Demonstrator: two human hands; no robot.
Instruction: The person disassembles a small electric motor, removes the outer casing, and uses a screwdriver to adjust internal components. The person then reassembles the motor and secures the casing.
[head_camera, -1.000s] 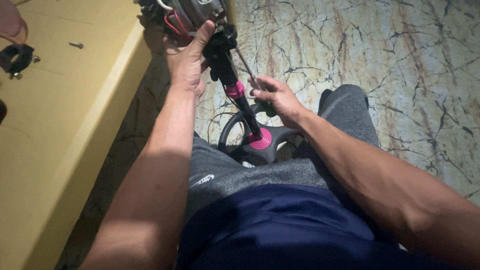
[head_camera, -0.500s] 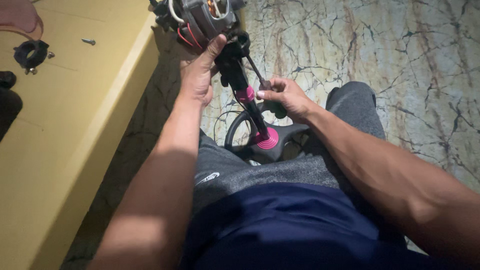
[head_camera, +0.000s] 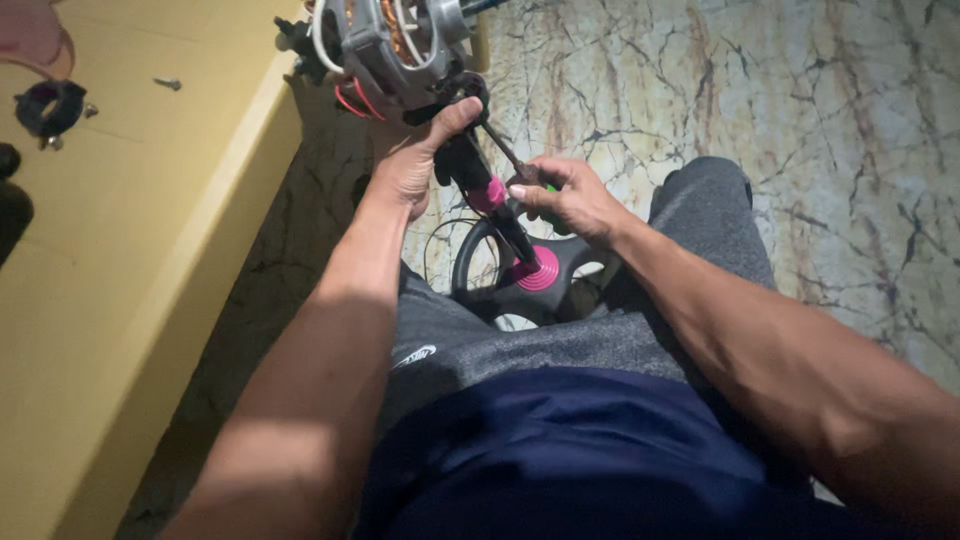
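My left hand (head_camera: 420, 160) grips the top of a black pole with a pink collar (head_camera: 490, 192), just under a grey electric motor (head_camera: 390, 45) with copper windings and red wires. The pole runs down to a pink disc on a round black base (head_camera: 540, 272) that rests between my knees. My right hand (head_camera: 565, 200) holds a screwdriver with a thin metal shaft (head_camera: 503, 152), and its tip points up toward the joint between pole and motor. My hand hides the screwdriver's handle.
A yellow wooden surface (head_camera: 130, 220) lies on the left, carrying a black ring-shaped part (head_camera: 50, 108) and a loose screw (head_camera: 166, 84). Marble-patterned floor (head_camera: 800, 130) spreads to the right. My grey trousers and dark blue shirt fill the bottom.
The view has shifted, so motor, pole and hands now sit lower in the frame. Both hands keep their grips; the screwdriver stays at the joint.
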